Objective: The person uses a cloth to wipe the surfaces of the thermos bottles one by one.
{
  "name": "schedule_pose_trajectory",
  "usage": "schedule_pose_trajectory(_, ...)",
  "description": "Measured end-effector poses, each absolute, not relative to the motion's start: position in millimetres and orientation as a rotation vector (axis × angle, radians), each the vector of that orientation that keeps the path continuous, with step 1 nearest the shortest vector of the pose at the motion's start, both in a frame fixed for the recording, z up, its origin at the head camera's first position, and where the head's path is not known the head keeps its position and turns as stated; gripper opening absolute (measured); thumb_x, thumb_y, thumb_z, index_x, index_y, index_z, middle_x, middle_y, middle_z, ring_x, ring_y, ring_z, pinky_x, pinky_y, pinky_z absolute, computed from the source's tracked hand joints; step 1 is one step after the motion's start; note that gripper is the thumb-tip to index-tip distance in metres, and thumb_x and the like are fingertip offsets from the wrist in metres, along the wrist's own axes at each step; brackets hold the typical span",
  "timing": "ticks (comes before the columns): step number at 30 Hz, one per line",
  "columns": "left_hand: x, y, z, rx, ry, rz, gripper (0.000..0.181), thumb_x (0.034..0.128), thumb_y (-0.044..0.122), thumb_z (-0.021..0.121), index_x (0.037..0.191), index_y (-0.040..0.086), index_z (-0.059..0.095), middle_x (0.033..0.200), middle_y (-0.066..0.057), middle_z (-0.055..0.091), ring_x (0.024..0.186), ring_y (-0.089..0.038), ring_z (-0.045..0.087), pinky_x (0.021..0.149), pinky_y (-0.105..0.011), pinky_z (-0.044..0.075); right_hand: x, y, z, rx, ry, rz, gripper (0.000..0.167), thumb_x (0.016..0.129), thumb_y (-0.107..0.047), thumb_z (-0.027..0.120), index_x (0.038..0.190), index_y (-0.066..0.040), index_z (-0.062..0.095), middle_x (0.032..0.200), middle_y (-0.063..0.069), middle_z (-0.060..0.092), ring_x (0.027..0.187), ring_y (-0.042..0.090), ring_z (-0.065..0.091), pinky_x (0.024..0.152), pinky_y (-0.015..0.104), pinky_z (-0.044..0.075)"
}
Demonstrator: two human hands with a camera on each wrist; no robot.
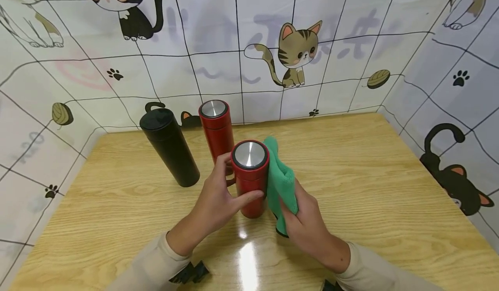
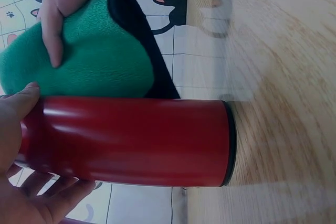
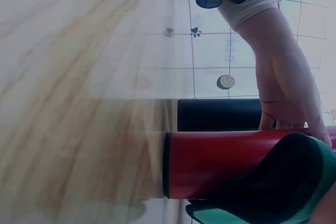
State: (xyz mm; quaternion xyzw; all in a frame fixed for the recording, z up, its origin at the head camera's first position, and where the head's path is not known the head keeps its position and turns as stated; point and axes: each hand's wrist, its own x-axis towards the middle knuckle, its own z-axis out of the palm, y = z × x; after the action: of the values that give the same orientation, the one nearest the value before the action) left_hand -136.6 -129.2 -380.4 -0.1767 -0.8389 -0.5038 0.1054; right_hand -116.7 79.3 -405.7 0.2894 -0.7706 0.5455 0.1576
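Note:
A red thermos flask (image 1: 250,182) with a silver-topped lid is held in front of me. My left hand (image 1: 218,200) grips it from the left, thumb across the front and fingers round the far side. In the left wrist view the red flask (image 2: 136,142) shows its dark base ring close to the tabletop. My right hand (image 1: 308,221) holds a green cloth (image 1: 281,178) with a dark edge against the flask's right side. The right wrist view shows the cloth's dark underside (image 3: 262,182) lapping over the flask.
Behind the held flask stands a second red flask (image 1: 216,130), partly hidden. A black flask (image 1: 171,148) with a carrying loop is to its left. The wooden table (image 1: 362,174) meets cat-patterned sheeting (image 1: 218,31) at the back and sides.

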Motion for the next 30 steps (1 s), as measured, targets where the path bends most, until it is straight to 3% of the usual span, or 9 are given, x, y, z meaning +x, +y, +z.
schedule_pose_trajectory(5,-136.9,-130.1,-380.2,-0.526,-2.471,-1.488,0.088,0.0760,0.024,0.088,0.144,0.015,0.032,0.137,-0.003,0.057,0.119,-0.025,0.064,0.089,-0.041,0.059,-117.8,76.5,-407.9,0.764,-2.329,1.568,0.054,0.101,0.004,0.048,0.153,-0.009,0.037,0.151,0.012,0.049,0.134,0.026,0.050,0.103,0.045,0.049)
schedule_pose_trajectory(9,-136.3,-129.8,-380.0,-0.519,-2.480,-1.500,0.088,0.0769,0.023,0.088,0.144,0.015,0.031,0.138,-0.003,0.056,0.122,-0.026,0.062,0.091,-0.043,0.058,-117.0,76.4,-407.6,0.740,-2.337,1.545,0.053,0.099,0.005,0.050,0.150,-0.006,0.040,0.148,0.013,0.052,0.133,0.027,0.051,0.102,0.046,0.049)
schedule_pose_trajectory(17,-135.4,-128.9,-378.8,-0.552,-2.472,-1.529,0.089,0.0770,0.021,0.088,0.143,0.016,0.029,0.137,-0.004,0.059,0.124,-0.024,0.062,0.096,-0.043,0.056,-112.4,78.8,-400.7,0.842,-2.138,1.411,0.064,0.089,0.018,0.055,0.147,-0.005,0.046,0.140,0.016,0.059,0.132,0.010,0.052,0.104,0.018,0.045)
schedule_pose_trajectory(20,-136.4,-128.1,-378.4,-0.559,-2.455,-1.537,0.091,0.0763,0.021,0.088,0.144,0.017,0.029,0.138,-0.002,0.058,0.124,-0.023,0.062,0.099,-0.041,0.054,-112.5,79.5,-399.6,0.863,-2.119,1.391,0.062,0.087,0.020,0.054,0.145,-0.001,0.047,0.138,0.018,0.060,0.131,0.006,0.051,0.104,0.016,0.044)
schedule_pose_trajectory(30,-136.1,-127.9,-376.7,-0.600,-2.468,-1.417,0.091,0.0771,0.024,0.087,0.150,0.020,0.032,0.138,0.001,0.056,0.126,-0.018,0.058,0.092,-0.041,0.058,-116.0,79.5,-402.7,0.834,-2.263,1.410,0.058,0.096,0.011,0.052,0.150,-0.008,0.044,0.144,0.013,0.056,0.131,0.018,0.053,0.104,0.018,0.044)
